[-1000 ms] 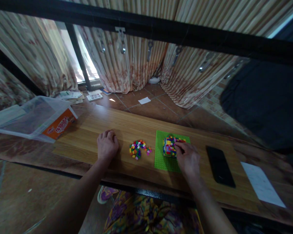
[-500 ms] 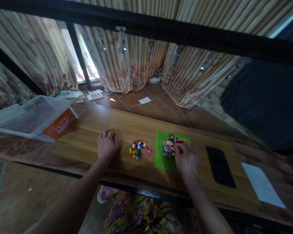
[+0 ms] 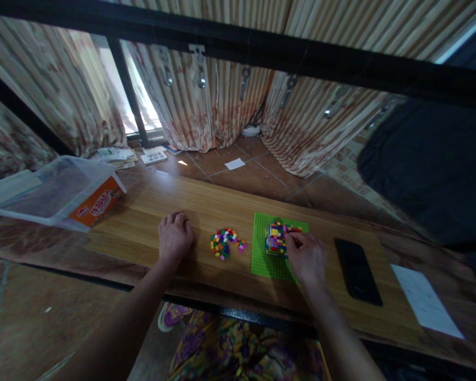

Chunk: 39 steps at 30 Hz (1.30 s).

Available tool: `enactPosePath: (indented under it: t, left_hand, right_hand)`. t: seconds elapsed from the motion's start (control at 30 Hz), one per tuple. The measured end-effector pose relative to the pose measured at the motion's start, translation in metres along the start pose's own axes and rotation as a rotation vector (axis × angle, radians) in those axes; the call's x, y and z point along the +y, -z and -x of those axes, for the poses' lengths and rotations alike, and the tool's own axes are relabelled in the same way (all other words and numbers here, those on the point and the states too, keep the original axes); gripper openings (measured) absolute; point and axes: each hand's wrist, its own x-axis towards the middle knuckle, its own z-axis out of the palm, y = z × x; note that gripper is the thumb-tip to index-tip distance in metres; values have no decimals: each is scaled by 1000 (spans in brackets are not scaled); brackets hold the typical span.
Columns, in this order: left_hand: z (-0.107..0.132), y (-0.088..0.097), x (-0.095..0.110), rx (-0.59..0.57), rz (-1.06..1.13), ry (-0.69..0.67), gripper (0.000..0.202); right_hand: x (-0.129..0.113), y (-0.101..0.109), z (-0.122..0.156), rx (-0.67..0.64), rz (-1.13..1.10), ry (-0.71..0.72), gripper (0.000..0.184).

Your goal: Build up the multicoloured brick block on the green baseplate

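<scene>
On a green studded baseplate (image 3: 262,259) stands a small build of many-coloured toy bricks (image 3: 276,239). My right hand (image 3: 307,259) is at the right side of this build, thumb and forefinger pinched together against it. Whatever lies between those fingertips is too small and too covered to make out. My left hand (image 3: 175,238) rests on the wooden board, its fingers curled in and nothing visible in them. Between my left hand and the baseplate lies a loose pile of small coloured bricks (image 3: 224,243).
A black phone (image 3: 358,271) and a white sheet of paper (image 3: 426,299) lie to the right. At the left stands a clear plastic box (image 3: 59,196) with an orange label. A dark metal bar (image 3: 238,39) crosses above the table, in front of striped curtains.
My right hand has shifted slightly to the right along the brick build, still pinched. My left hand and the loose pile look the same.
</scene>
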Motion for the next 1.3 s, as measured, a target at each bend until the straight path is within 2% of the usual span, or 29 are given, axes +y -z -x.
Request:
enactPosePath:
  t: [0.23,0.47,0.8,1.3]
  left_hand:
    - [0,0,0,6,-1,-3,29]
    - [0,0,0,9,6,-3,29]
    - [0,-2,-2,1,19,-5,30]
    - [0,0,0,5,24,-1,28]
  right_hand:
    - [3,3,-4,-50,19,-21,38]
    - [2,2,0,-33,40,8,41]
    - [1,1,0,-26,2,-22,41]
    - [-15,-4,9,30,-64,-151,40]
